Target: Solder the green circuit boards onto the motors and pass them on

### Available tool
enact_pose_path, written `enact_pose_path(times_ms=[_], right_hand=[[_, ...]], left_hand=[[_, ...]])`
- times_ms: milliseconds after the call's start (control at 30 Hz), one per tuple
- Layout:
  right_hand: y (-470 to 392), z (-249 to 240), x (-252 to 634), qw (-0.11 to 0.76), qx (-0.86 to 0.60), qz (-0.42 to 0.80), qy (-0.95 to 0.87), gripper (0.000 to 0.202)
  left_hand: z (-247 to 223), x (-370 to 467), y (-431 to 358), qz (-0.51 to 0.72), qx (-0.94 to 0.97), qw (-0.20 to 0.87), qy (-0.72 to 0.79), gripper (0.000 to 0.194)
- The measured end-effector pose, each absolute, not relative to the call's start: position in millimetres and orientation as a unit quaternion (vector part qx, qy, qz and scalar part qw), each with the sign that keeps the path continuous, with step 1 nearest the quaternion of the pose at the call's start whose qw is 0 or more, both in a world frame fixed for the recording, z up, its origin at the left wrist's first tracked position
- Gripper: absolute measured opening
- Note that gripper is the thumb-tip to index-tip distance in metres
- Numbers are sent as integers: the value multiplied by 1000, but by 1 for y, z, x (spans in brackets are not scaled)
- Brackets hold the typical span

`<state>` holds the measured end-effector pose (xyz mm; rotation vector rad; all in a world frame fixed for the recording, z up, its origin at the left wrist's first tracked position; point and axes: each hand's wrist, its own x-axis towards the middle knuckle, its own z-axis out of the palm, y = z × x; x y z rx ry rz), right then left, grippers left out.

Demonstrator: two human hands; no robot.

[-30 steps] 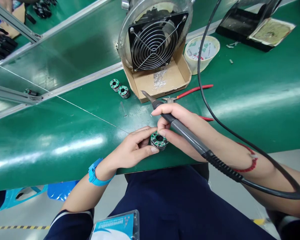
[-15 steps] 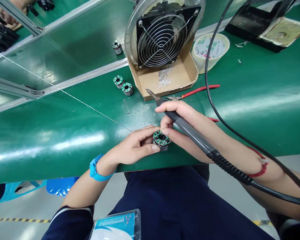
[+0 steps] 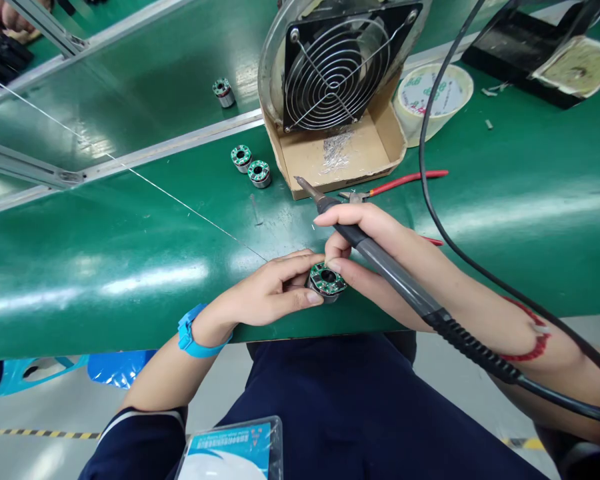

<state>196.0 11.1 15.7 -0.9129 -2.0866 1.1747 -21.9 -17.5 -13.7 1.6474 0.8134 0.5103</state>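
A small round motor part with a green circuit ring (image 3: 329,280) stands on the green table near its front edge. My left hand (image 3: 275,287) grips its left side between thumb and fingers. A soldering iron (image 3: 390,267) lies across my right hand (image 3: 363,243), held under the index finger, its tip pointing up and left, away from the part. The thumb and another finger of this hand pinch together at the part's upper rim; anything between them is too small to make out. A thin pale wire (image 3: 180,209) runs from the upper left down to my left hand.
Two similar parts (image 3: 241,158) (image 3: 259,174) stand further back, another (image 3: 224,93) beyond the metal rail. A fan (image 3: 334,83) stands over a cardboard tray (image 3: 310,160) with metal clippings. Red-handled pliers (image 3: 405,181), a tape roll (image 3: 460,93) and a black stand (image 3: 525,60) are rightward. Another person's hands (image 3: 17,17) show upper left.
The view has shifted slightly, so the fan and tray appear a little further right. Both hands keep nearly the same pose around the part, with the iron still in my right hand.
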Motion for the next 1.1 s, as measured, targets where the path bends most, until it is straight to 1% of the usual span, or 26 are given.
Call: enact_pose_path(times_ms=[267,467,600,700,767,867,1000,1067,1100], right_hand=[[11,12,199,280,-325,397,-812,40],[10,7,200,271,-326,404,-811,37],[8,7,198,311,-344,438,-770,38],[8,9,198,364,-377,451,-723,40],[8,10,197,400,-394,455,-692,40],[7,11,197,419,-403,458,-673,41],[1,10,193,417,-410,435,-685,45],[-2,9,190,421,-408,422,-691,45],[-3,8,189,424,-407,417,-693,45]], left_hand=[[-14,-21,-16,245,718,562,330,44],[-16,-21,-16,247,709,569,335,44],[-15,-21,-16,245,681,599,343,47],[-13,-21,-16,262,648,622,354,48],[-11,-20,-16,266,630,633,363,48],[-11,-19,-17,279,611,637,379,44],[-15,-16,-20,311,588,623,410,44],[-15,-16,-20,318,608,586,431,44],[-14,-15,-19,321,635,548,441,42]])
